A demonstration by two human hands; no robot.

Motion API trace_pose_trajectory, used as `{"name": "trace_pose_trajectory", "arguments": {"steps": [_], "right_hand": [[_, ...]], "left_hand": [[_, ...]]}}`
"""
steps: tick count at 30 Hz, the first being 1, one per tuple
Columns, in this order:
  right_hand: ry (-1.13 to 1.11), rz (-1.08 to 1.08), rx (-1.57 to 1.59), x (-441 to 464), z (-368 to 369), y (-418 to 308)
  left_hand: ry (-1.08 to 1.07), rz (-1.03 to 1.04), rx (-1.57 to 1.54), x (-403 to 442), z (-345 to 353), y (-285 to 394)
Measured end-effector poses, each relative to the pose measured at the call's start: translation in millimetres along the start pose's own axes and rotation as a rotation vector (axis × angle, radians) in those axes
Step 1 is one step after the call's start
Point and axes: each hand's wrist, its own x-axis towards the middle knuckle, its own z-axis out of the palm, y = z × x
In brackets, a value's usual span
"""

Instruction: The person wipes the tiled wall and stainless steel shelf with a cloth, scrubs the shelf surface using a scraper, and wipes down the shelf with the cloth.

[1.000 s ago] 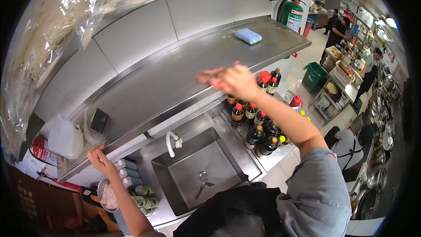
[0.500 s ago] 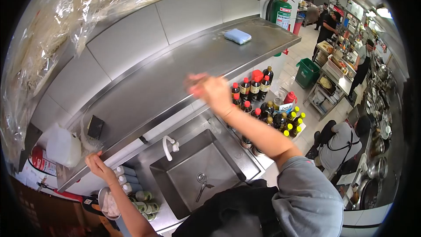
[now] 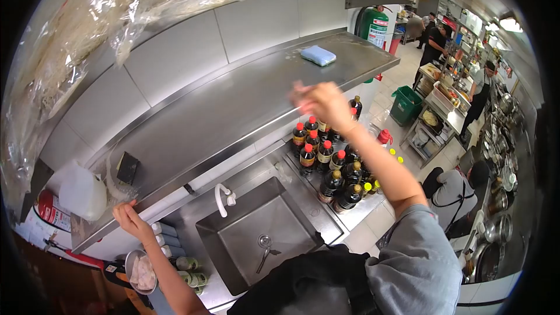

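My left hand (image 3: 133, 221) is closed on the front edge of the steel shelf (image 3: 210, 111), near its left end. A dark scouring pad (image 3: 127, 167) stands on the shelf just above it, beside a whitish wet smear. My right hand (image 3: 322, 104) is over the shelf's front edge, towards the right. Motion smears its fingers and a pinkish patch at their tips, so I cannot make out whether anything is held. A blue sponge (image 3: 318, 55) lies on the shelf beyond this hand. Below the right forearm stand several dark sauce bottles (image 3: 325, 156) with red caps.
Under the shelf is a steel sink (image 3: 256, 239) with a white faucet (image 3: 224, 199). A white plastic jug (image 3: 83, 192) stands at the left. Bags of noodles (image 3: 70, 70) hang overhead. A green bin (image 3: 406, 104) and several people occupy the kitchen to the right.
My right hand has moved right along the shelf's front edge, towards the blue sponge's side. My left hand stays at the shelf edge. The view has shifted slightly.
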Motion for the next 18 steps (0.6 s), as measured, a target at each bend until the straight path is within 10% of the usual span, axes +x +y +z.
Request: {"name": "trace_pose_trajectory", "arguments": {"steps": [18], "right_hand": [[0.103, 0.102, -0.202, -1, 0, -22]], "left_hand": [[0.086, 0.052, 0.084, -2, 3, 0]]}}
